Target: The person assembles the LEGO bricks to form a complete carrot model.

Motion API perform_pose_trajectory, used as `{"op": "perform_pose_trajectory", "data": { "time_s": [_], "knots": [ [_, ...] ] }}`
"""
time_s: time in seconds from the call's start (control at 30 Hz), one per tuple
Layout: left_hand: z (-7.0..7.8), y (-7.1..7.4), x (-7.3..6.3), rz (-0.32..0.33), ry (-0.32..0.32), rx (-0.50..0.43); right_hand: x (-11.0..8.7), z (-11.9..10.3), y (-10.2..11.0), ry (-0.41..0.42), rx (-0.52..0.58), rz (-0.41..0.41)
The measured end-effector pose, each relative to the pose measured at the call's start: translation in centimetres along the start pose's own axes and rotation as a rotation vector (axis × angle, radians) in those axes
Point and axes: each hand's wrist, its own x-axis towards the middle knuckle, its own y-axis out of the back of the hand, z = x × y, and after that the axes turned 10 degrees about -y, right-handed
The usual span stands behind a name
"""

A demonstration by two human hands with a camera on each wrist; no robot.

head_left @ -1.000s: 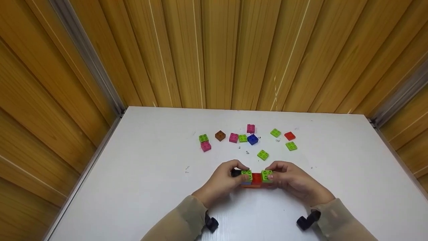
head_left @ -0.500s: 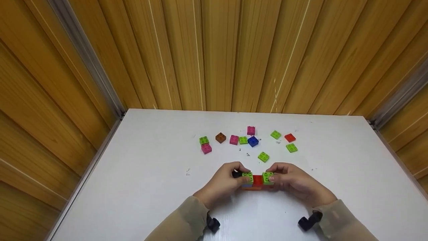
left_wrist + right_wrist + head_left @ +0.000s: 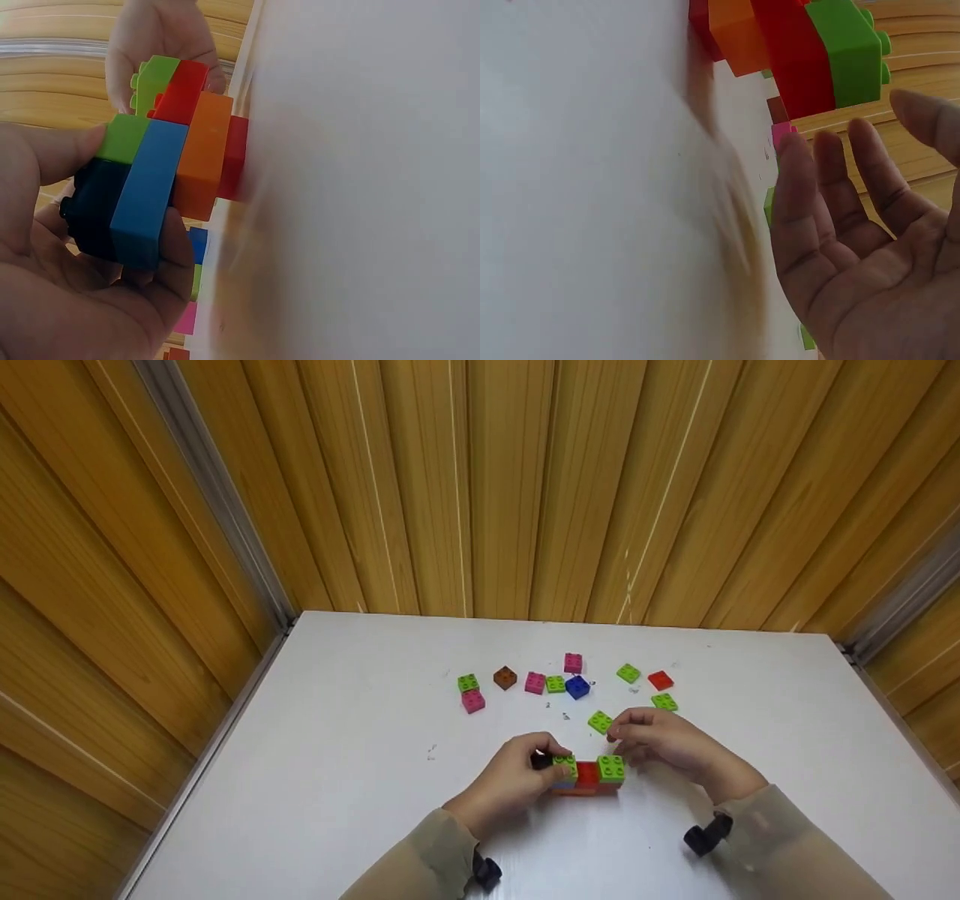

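Note:
My left hand [image 3: 514, 772] grips a toy brick assembly by its left end, thumb on a green brick [image 3: 126, 139] and fingers under a blue brick [image 3: 148, 191]. A black brick [image 3: 99, 202] sits beside that green one. Toward the other end are an orange brick [image 3: 202, 150], a red brick [image 3: 182, 91] and a second green brick [image 3: 611, 769]; another red brick [image 3: 235, 157] is lowest. My right hand [image 3: 671, 746] is off the assembly, just beyond its right end. Its fingers are loosely bent with nothing between them in the right wrist view [image 3: 870, 247].
Behind the hands, several loose bricks lie on the white table [image 3: 337, 720]: a green one [image 3: 600, 722], a blue one [image 3: 577, 687], a brown one [image 3: 505, 678], a pink one [image 3: 573, 663] and a red one [image 3: 661, 680]. Wood-patterned panels [image 3: 495, 495] rise at the back and sides.
My right hand has let go of the assembly's right green brick and moved slightly away and to the right. The left hand keeps its grip. The head view has shifted a little.

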Motion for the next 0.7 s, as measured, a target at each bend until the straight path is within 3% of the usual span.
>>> {"op": "perform_pose_trajectory", "data": {
  "time_s": [0.47, 0.7],
  "knots": [
    [0.0, 0.1, 0.1, 0.000, 0.009, 0.029, 4.5, -3.5, 1.8, -0.008, -0.227, 0.234],
    [0.2, 0.0, 0.1, 0.000, 0.009, 0.051, 6.7, -4.2, 1.3, 0.005, -0.331, 0.231]
  ]
}}
